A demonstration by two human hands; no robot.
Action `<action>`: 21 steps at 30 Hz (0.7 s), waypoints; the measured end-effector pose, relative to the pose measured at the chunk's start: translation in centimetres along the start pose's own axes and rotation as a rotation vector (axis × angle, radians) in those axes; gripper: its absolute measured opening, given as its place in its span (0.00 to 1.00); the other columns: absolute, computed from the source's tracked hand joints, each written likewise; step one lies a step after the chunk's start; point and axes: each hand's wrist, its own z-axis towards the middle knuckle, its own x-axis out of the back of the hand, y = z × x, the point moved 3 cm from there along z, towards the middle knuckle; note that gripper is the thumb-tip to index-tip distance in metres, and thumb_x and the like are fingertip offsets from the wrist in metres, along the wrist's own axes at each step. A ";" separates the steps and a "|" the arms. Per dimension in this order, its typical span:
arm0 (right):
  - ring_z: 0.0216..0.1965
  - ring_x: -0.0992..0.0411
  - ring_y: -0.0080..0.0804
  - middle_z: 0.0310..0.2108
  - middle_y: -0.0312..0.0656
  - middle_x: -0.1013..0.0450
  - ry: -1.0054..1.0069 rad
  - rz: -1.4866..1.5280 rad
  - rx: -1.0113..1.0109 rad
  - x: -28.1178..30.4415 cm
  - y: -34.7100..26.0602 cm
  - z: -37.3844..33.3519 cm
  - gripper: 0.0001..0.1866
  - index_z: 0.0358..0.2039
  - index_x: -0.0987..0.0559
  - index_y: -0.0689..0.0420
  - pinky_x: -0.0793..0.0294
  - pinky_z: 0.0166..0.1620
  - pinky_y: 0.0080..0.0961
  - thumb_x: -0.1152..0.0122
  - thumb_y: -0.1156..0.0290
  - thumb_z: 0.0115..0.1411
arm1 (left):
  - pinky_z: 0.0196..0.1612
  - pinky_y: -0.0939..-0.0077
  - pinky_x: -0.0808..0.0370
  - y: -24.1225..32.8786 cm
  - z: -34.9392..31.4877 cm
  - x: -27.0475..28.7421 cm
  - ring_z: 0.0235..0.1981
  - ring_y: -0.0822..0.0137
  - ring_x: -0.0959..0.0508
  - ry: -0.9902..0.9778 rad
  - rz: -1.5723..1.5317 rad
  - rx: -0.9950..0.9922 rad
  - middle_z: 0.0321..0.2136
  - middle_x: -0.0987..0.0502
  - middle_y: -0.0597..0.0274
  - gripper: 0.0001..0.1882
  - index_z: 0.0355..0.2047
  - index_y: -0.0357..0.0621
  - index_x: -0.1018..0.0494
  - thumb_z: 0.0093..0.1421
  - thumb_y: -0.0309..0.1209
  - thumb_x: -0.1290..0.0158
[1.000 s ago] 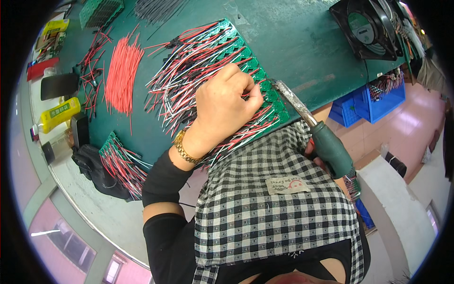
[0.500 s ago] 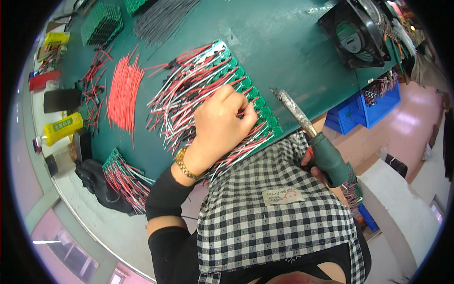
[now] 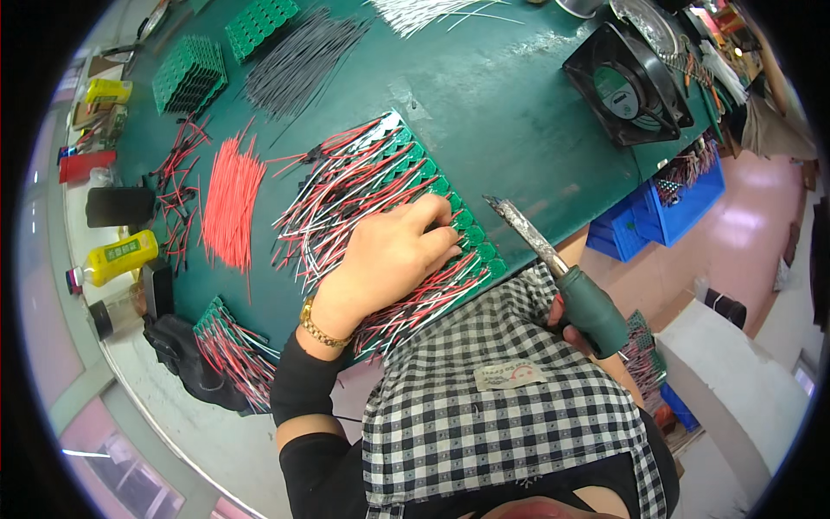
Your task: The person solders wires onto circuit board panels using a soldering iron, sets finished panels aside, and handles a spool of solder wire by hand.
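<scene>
A green circuit-board panel (image 3: 441, 186) lies on the table, with rows of red, white and black wires (image 3: 333, 195) fanning out to its left. Over the panel's nearer half rests my left hand (image 3: 389, 251), its thumb and fingers bent together at the wire ends. Whatever sits between those fingertips is too small to make out. My right hand (image 3: 566, 327) is wrapped around the green handle of a soldering iron (image 3: 592, 311), which hides most of the hand. The iron's worn metal tip points up and left, apart from the panel's right edge.
Loose red wires (image 3: 232, 208), black wires (image 3: 303, 65) and white wires (image 3: 424, 13) lie in piles. Green boards (image 3: 188, 73) are stacked far left. A black fan (image 3: 627, 86) stands at the right, above blue bins (image 3: 683, 203). A yellow bottle (image 3: 121, 257) lies left.
The view has shifted, so the table sits lower in it and the white wires show. My left hand has moved slightly left and nearer over the panel. The iron stays held beside it.
</scene>
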 end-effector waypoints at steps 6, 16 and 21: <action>0.29 0.26 0.35 0.26 0.36 0.25 -0.059 0.055 -0.123 -0.2 -0.2 0.0 0.17 0.35 0.23 0.55 0.28 0.34 0.28 0.42 0.53 0.56 | 0.21 0.77 0.29 0.0 0.0 -1.4 0.20 0.69 0.26 0.293 -0.098 0.108 0.28 0.26 0.63 0.08 0.22 0.42 0.28 0.42 0.21 0.40; 0.29 0.26 0.36 0.27 0.39 0.26 -0.066 0.163 -0.166 -0.3 0.0 -0.2 0.19 0.36 0.23 0.58 0.27 0.35 0.28 0.39 0.54 0.55 | 0.20 0.79 0.30 0.0 0.2 -1.8 0.17 0.70 0.28 0.387 -0.083 0.272 0.26 0.26 0.63 0.08 0.20 0.41 0.31 0.42 0.19 0.42; 0.30 0.26 0.36 0.29 0.40 0.25 -0.077 0.141 -0.094 -0.2 0.5 -0.2 0.17 0.35 0.22 0.58 0.27 0.36 0.28 0.38 0.57 0.54 | 0.20 0.78 0.30 0.0 0.2 -2.0 0.18 0.68 0.27 0.408 -0.059 0.266 0.25 0.27 0.63 0.09 0.19 0.41 0.32 0.41 0.19 0.42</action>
